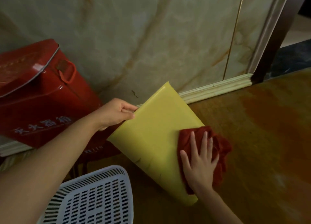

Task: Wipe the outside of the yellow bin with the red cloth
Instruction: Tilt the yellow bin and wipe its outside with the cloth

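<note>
The yellow bin lies tilted on its side on the brown floor, one broad outer wall facing up. My left hand pinches its upper left edge near the wall. My right hand lies flat, fingers spread, on the red cloth, pressing it against the bin's right side. The cloth bunches past the bin's right edge onto the floor. The bin's opening is hidden from me.
A red metal box with white characters leans against the marble-patterned wall at left. A white slotted plastic basket sits at the bottom, close to the bin's lower edge. A pale skirting board and dark door frame stand at right.
</note>
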